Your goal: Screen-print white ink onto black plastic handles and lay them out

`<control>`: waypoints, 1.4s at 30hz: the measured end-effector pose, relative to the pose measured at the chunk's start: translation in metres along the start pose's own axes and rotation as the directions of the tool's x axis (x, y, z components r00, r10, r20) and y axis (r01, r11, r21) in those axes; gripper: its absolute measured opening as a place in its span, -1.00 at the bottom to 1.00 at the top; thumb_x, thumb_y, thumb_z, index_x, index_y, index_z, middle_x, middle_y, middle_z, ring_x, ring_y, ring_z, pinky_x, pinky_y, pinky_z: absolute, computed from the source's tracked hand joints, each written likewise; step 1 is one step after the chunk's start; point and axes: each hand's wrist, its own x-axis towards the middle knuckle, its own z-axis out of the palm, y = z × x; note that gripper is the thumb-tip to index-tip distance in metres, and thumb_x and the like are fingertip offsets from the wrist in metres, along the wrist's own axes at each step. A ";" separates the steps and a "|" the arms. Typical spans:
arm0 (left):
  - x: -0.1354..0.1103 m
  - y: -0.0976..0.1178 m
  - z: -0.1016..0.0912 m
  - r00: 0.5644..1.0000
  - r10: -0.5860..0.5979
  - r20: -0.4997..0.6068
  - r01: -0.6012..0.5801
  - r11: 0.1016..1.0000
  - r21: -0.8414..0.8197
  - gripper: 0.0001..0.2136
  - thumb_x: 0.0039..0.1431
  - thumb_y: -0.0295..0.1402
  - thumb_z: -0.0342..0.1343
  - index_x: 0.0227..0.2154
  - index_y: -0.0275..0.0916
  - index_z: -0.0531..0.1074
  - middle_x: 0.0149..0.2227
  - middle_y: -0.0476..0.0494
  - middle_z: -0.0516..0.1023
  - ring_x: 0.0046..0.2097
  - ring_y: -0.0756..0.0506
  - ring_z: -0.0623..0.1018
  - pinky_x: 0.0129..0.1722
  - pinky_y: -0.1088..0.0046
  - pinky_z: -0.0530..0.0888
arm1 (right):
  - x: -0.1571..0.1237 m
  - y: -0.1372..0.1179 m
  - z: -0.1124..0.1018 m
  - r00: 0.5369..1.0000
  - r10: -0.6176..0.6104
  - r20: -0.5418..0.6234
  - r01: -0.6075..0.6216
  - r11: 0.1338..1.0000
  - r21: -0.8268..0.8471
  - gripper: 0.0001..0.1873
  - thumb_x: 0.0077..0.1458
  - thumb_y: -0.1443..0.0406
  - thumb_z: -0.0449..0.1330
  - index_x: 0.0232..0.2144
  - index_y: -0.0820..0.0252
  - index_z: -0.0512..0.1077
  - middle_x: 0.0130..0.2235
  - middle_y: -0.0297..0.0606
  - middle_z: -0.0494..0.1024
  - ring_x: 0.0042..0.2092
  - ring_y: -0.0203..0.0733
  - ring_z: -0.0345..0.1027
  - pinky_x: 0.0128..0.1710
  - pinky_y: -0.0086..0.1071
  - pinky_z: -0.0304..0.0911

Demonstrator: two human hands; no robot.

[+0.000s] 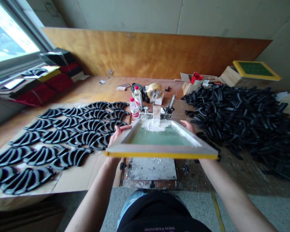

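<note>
A screen printing frame (161, 149) with pale green mesh and a yellow front edge is tilted up in front of me, over a metal base plate (153, 174). White paste lies on the far part of the mesh, around a squeegee (156, 114). My left hand (116, 137) is closed on the frame's left side, its thumb and fingers partly showing. On the opposite side my right hand (190, 127) grips the frame, most of it hidden behind the rim. The frame's far end meets a metal clamp (168, 112).
Rows of curved black plastic parts (83, 139) lie on cardboard at left. A large heap of black parts (241, 119) covers the right side. Behind the clamp stand red-capped bottles (134, 109) and a tape roll (154, 90). Another yellow-framed screen (256, 69) rests on a box at back right.
</note>
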 end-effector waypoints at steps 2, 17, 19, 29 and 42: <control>-0.016 -0.024 -0.014 0.987 -0.156 0.035 0.150 0.980 0.129 -0.40 0.02 0.20 0.06 -0.25 -0.30 0.56 -0.43 -0.09 0.53 -0.47 -0.04 0.45 -0.52 0.49 0.33 | 0.008 -0.012 -0.009 0.997 -0.014 -0.078 0.018 0.999 0.050 -0.59 0.20 0.28 0.08 0.05 0.36 0.41 -0.03 -0.07 0.55 -0.10 -0.19 0.47 -0.04 -0.35 0.37; -0.029 -0.152 -0.032 0.946 -0.316 0.075 0.295 0.932 0.213 -0.29 0.00 0.05 0.18 0.16 -0.27 0.30 -0.31 -0.15 0.61 -0.34 -0.12 0.57 -0.37 0.41 0.46 | 0.027 -0.097 0.053 0.944 -0.198 0.263 0.268 0.927 -0.262 -0.86 0.16 0.35 0.13 -0.23 0.27 0.43 -0.16 -0.04 0.53 -0.10 0.00 0.36 -0.08 -0.26 0.22; -0.030 -0.150 -0.031 0.944 -0.324 0.068 0.305 0.932 0.197 -0.28 -0.02 0.05 0.19 0.15 -0.26 0.31 -0.26 -0.17 0.62 -0.31 -0.14 0.57 -0.35 0.39 0.47 | 0.016 -0.097 0.054 0.954 -0.177 0.242 0.241 0.932 -0.271 -0.86 0.15 0.38 0.10 -0.23 0.27 0.43 -0.17 0.01 0.52 -0.09 0.03 0.35 -0.08 -0.23 0.21; -0.030 -0.158 -0.031 0.949 -0.311 0.052 0.293 0.930 0.222 -0.30 0.02 0.06 0.16 0.15 -0.26 0.32 -0.24 -0.17 0.61 -0.23 -0.16 0.58 -0.28 0.39 0.47 | -0.035 -0.096 0.026 0.601 -0.682 0.417 0.722 0.687 0.084 -0.90 0.07 0.44 0.13 -0.38 0.20 0.43 -0.31 -0.20 0.49 -0.20 -0.13 0.30 -0.24 -0.35 0.19; -0.037 -0.123 -0.023 0.940 -0.341 0.026 0.331 0.924 0.190 -0.27 -0.05 0.08 0.20 0.13 -0.28 0.33 -0.40 -0.09 0.58 -0.38 -0.11 0.54 -0.42 0.44 0.43 | -0.025 -0.102 0.033 0.744 -0.597 0.301 0.613 0.789 0.050 -0.87 0.16 0.31 0.21 -0.20 0.17 0.47 -0.21 -0.22 0.52 -0.13 -0.14 0.34 -0.15 -0.34 0.23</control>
